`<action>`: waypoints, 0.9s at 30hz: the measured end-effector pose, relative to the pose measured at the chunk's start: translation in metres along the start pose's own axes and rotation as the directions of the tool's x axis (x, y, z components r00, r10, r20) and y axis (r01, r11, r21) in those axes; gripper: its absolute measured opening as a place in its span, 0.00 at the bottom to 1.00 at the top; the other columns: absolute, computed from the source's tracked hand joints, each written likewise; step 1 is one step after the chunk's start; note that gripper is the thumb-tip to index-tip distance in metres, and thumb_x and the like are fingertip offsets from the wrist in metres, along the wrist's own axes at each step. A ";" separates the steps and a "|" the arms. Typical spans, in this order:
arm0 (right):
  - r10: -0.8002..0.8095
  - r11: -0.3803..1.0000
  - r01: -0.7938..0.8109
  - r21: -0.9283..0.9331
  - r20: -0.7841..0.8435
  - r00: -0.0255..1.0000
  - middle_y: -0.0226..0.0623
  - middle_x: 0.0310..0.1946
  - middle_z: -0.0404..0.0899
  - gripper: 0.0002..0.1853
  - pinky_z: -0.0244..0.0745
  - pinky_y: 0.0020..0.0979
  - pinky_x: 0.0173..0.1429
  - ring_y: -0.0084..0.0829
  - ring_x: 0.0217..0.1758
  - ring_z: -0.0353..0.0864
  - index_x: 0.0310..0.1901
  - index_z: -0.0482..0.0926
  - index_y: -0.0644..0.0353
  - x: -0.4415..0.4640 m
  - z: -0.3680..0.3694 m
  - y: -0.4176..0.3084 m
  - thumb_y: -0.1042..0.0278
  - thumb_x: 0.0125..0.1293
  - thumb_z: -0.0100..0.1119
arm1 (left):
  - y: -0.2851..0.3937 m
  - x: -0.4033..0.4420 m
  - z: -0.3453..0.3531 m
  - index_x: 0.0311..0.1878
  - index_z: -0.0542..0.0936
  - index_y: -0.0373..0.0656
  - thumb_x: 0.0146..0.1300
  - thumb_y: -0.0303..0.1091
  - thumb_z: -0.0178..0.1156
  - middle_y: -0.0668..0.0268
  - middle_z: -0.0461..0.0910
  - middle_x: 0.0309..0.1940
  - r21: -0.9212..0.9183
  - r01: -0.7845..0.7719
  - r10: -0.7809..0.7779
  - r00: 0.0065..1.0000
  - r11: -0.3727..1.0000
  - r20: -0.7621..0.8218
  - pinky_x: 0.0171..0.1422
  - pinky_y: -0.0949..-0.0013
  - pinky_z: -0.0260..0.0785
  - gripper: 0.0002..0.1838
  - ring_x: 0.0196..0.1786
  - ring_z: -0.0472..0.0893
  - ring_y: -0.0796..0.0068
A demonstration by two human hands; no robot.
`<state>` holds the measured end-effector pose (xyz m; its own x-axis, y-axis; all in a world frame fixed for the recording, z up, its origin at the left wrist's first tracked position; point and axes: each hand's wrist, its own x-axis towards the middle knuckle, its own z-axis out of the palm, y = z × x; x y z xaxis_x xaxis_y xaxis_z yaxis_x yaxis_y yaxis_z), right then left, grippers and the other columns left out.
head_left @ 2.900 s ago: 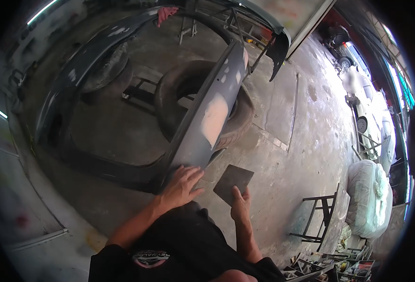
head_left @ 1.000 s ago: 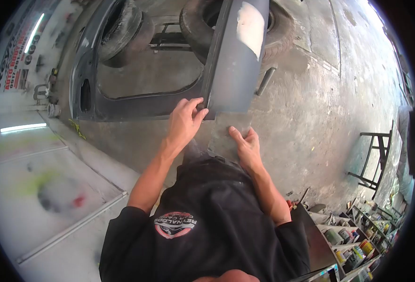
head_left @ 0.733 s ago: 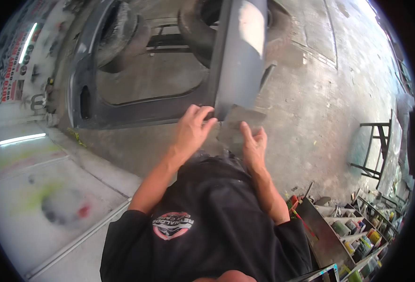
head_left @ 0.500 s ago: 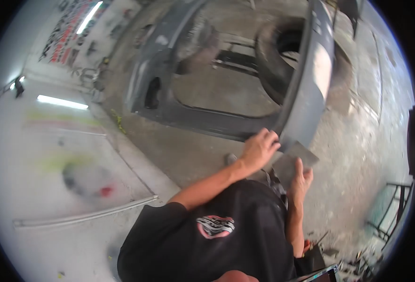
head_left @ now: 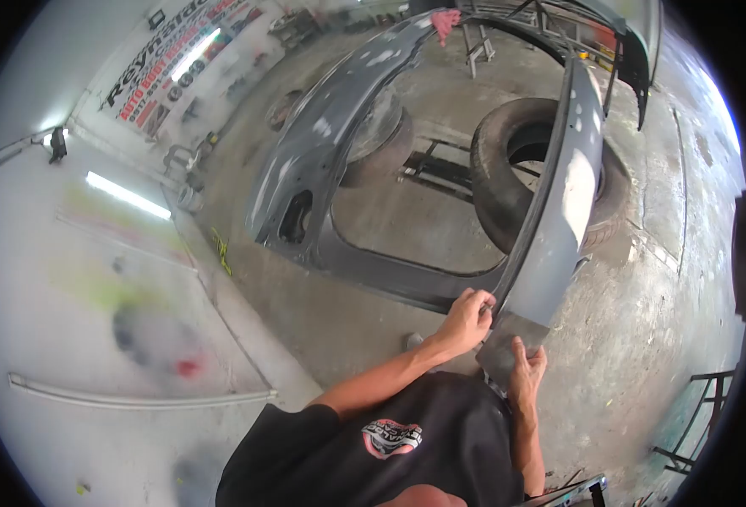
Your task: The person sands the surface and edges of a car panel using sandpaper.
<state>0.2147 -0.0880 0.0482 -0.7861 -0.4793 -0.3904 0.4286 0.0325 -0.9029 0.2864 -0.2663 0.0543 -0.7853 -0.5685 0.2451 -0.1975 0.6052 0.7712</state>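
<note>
In front of me stands a grey car body side panel (head_left: 373,269) with a large opening and pale filler patches. My right hand (head_left: 527,372) pinches a dark grey sheet (head_left: 501,348) that looks like sandpaper, thumb on top. That sheet overlaps the near end of the panel's right pillar; whether it presses on the surface I cannot tell. My left hand (head_left: 466,323) is closed at the panel's lower right corner, fingers curled beside its inner edge. Something small and dark shows at those fingertips, too small to name.
Tires (head_left: 500,169) lie on the concrete floor behind the panel. A pink cloth (head_left: 445,25) hangs on its far top. A white wall (head_left: 60,321) with paint marks runs along the left. A dark metal frame (head_left: 698,418) stands at the lower right.
My view has tilted up, showing more of the panel's far end and the wall sign. My right hand and the sheet have come closer to my left hand, which remains by the panel corner.
</note>
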 end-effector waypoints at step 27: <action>-0.156 0.986 0.151 -0.072 -0.066 0.986 0.44 0.48 0.87 0.16 0.78 0.32 0.56 0.27 0.49 0.82 0.59 0.75 0.70 -0.012 0.031 0.003 0.73 0.74 0.60 | -0.014 0.047 -0.077 0.30 0.81 0.42 0.67 0.42 0.68 0.56 0.79 0.61 0.281 -0.382 0.267 0.889 0.880 0.373 0.71 0.50 0.54 0.15 0.58 0.75 0.55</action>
<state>0.2390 -0.1091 0.0554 -0.8710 -0.4195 -0.2557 0.2715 0.0228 -0.9622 0.2971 -0.3445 0.1009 -0.9694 -0.1361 0.2044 -0.0387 0.9066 0.4201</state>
